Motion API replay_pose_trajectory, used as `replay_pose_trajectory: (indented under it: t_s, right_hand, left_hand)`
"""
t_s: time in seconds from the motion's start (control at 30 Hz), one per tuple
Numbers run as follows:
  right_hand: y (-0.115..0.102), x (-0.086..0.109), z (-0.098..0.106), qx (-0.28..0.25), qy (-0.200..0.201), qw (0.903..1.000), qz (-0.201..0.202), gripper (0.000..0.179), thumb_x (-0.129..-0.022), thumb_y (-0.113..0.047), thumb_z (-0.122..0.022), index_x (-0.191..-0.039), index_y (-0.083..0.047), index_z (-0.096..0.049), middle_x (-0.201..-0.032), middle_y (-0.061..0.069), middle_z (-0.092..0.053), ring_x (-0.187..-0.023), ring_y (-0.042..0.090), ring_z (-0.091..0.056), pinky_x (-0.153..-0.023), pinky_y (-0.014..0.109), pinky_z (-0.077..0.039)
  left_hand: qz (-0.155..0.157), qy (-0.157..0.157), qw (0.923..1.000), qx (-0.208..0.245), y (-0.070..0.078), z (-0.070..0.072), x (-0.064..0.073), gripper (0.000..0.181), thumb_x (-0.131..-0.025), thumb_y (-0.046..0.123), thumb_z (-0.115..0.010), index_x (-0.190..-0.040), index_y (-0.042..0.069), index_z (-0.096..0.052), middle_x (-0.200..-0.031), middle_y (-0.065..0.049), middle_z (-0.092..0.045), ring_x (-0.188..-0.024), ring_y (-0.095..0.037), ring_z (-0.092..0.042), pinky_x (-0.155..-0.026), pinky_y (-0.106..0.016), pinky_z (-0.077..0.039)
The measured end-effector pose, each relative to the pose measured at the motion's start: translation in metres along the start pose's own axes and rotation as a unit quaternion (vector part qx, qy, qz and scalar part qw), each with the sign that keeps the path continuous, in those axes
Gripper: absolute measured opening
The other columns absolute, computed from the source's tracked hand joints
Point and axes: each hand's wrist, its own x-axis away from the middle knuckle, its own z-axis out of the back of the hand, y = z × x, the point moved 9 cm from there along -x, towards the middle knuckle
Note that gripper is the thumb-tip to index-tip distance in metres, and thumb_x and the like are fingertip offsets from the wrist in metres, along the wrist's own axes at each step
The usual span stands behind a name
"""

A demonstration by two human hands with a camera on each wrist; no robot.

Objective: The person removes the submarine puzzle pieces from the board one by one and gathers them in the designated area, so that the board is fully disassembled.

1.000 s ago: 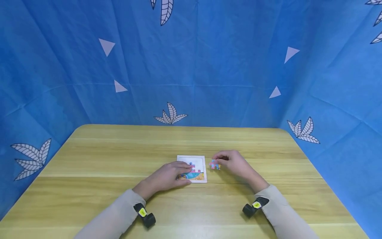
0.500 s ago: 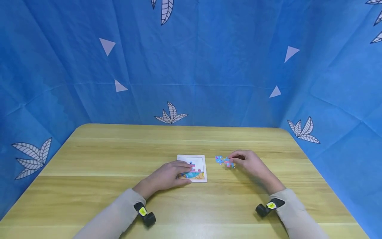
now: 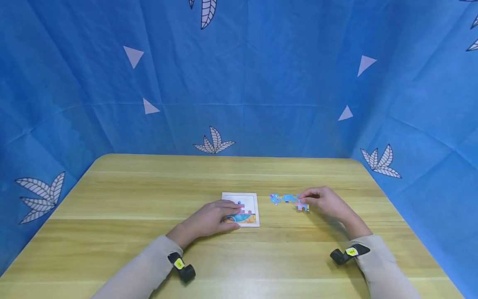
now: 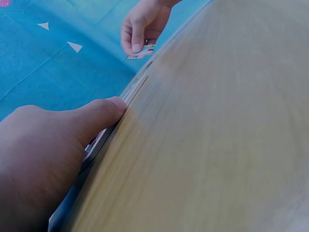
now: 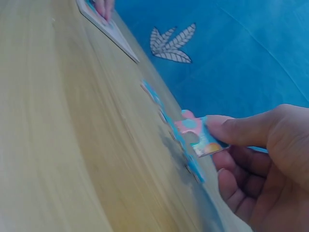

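My left hand (image 3: 209, 218) rests on the left part of a white-framed jigsaw puzzle tray (image 3: 257, 218), fingers over its surface and thumb (image 4: 108, 111) along the near edge. Blue, orange and pink pieces fill the tray's lower part; the hand hides some of them. To the right, my right hand (image 3: 325, 201) pinches a pink, blue and yellow puzzle piece (image 5: 200, 133) between thumb and fingers, held above the table. Just beyond it lies a row of loose blue puzzle pieces (image 3: 288, 198), its right end partly covered by the held piece and hand.
The wooden table (image 3: 157, 182) runs back to a blue cloth backdrop (image 3: 239, 83) with white leaf and triangle prints. Beside the tray's right edge, a strip of bare wood separates it from the loose pieces.
My right hand has moved to the right with the pinched piece, from near the tray to the row's right end. More loose pieces now show behind it. The left hand stays put.
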Motion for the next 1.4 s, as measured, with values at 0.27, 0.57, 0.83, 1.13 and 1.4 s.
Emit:
replay_pose_trajectory:
  t_s: [0.27,0.57,0.83,1.13,1.4]
  right_hand:
    - [0.012,0.004,0.001,-0.004,-0.037,0.9993,-0.01,0.011,-0.094,-0.015,-0.066,-0.097,-0.01,-0.075,-0.093,0.0,-0.071,-0.091,0.018,-0.06,-0.078,0.031,-0.048]
    - [0.009,0.004,-0.002,-0.01,-0.049,0.9987,0.014,0.01,-0.094,-0.013,-0.067,-0.095,-0.008,-0.075,-0.092,0.001,-0.071,-0.086,0.018,-0.059,-0.073,0.027,-0.048]
    - [0.009,0.004,-0.002,0.008,-0.033,0.9994,0.005,0.009,-0.092,-0.011,-0.068,-0.095,-0.007,-0.076,-0.093,0.002,-0.071,-0.087,0.017,-0.06,-0.073,0.027,-0.049]
    - [0.008,0.004,-0.003,0.024,-0.031,0.9992,0.004,0.009,-0.092,-0.013,-0.069,-0.095,-0.01,-0.076,-0.096,0.001,-0.071,-0.093,0.019,-0.062,-0.078,0.031,-0.051]
    - [0.008,0.004,0.0,0.011,-0.023,0.9996,0.007,0.011,-0.092,-0.015,-0.069,-0.097,-0.009,-0.076,-0.096,0.002,-0.072,-0.092,0.019,-0.062,-0.077,0.03,-0.051]
  left_hand:
    - [0.002,-0.003,1.0,0.003,-0.001,-0.001,-0.001,0.06,-0.094,0.053,-0.058,-0.139,0.014,-0.056,-0.144,0.004,-0.051,-0.134,-0.018,-0.044,-0.112,-0.037,-0.035]
    - [0.003,-0.004,1.0,0.002,-0.002,-0.002,0.0,0.061,-0.094,0.054,-0.058,-0.139,0.014,-0.057,-0.144,0.004,-0.051,-0.134,-0.018,-0.044,-0.112,-0.037,-0.035]
    - [0.004,-0.007,1.0,0.002,-0.001,-0.003,0.0,0.059,-0.094,0.053,-0.058,-0.139,0.014,-0.057,-0.143,0.003,-0.052,-0.133,-0.018,-0.045,-0.111,-0.037,-0.036]
    - [0.007,-0.009,0.9999,0.002,-0.002,-0.002,0.0,0.06,-0.094,0.054,-0.058,-0.139,0.015,-0.056,-0.144,0.004,-0.051,-0.134,-0.018,-0.044,-0.112,-0.037,-0.035]
    - [0.006,-0.004,1.0,0.003,-0.001,-0.002,0.0,0.059,-0.094,0.053,-0.059,-0.139,0.014,-0.057,-0.144,0.004,-0.051,-0.134,-0.018,-0.044,-0.111,-0.037,-0.036]
